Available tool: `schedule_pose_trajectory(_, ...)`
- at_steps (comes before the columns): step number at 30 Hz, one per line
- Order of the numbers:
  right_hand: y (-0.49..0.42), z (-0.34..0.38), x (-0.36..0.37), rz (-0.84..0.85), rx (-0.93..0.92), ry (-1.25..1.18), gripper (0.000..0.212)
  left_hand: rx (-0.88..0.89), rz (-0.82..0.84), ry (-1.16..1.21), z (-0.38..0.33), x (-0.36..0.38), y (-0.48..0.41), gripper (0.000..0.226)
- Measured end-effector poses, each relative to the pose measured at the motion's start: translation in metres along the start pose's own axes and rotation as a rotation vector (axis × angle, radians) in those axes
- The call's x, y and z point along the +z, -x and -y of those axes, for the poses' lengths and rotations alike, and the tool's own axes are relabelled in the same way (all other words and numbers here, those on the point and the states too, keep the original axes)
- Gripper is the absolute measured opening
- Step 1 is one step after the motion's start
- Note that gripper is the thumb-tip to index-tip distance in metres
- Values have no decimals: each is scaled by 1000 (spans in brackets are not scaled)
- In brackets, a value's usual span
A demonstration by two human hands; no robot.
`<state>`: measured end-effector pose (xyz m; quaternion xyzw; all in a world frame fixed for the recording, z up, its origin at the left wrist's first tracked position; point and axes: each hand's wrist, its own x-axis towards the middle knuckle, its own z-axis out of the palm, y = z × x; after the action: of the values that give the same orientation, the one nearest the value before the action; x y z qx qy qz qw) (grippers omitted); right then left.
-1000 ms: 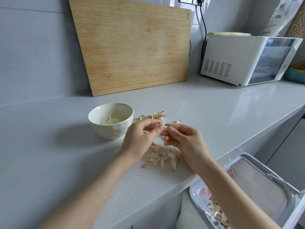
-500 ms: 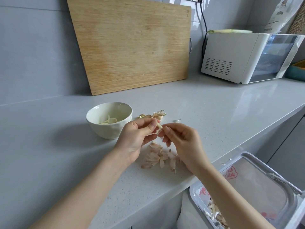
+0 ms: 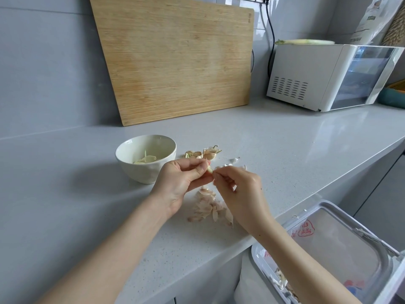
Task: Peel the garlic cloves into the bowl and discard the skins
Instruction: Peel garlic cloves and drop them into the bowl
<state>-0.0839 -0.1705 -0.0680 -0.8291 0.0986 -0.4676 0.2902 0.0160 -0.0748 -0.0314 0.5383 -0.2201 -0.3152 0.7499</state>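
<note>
Grey stone counter [image 3: 285, 150] runs along a tiled wall, with a wooden cutting board [image 3: 175, 58] leaning at the back and a white oven [image 3: 317, 77] off to the right. Both forearms reach in from below and meet over the worktop. The left hand [image 3: 182, 178] is turned palm inward, its fingers curled and its thumb and fingertips gripping a garlic clove [image 3: 210, 169], whose pale tip just shows. The right hand [image 3: 241, 189] faces it with knuckles up and fingers bent, its thumb and forefinger nipping at that same tip; whether they hold skin or the clove itself I cannot tell. Just left of the hands stands a white bowl [image 3: 131, 170] with peeled cloves [image 3: 146, 159] inside. Unpeeled cloves [image 3: 203, 153] lie behind the hands, and a pile of skins [image 3: 208, 207] lies under them. A lined bin [image 3: 328, 249] stands open below the counter edge. Compared with a second ago, the hands hover over the same spot, but the right fingers are tucked in tighter. Bowl, loose cloves and skins lie as they did.
</note>
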Motion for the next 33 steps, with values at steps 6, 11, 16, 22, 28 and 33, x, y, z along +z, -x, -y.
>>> schedule_pose_trajectory(6,-1,-1,4,-19,-85,115,12,-29,21,-46,2,0,1,11)
schedule_pose_trajectory(11,-1,0,3,-3,-72,104,11,-60,46,-43,0,0,3,17)
schedule_pose_trajectory(16,-1,4,0,-27,43,2,11,-79,57,-47,-1,-2,2,16)
schedule_pose_trajectory(22,-4,7,-7,-74,270,-70,21,-90,134,-125,-4,-3,4,20)
schedule_pose_trajectory(28,-6,6,-9,-112,424,-65,21,-40,136,-155,-6,-5,4,18)
schedule_pose_trajectory(33,-7,5,-7,-31,468,-75,30,-11,176,-126,-7,-4,5,22)
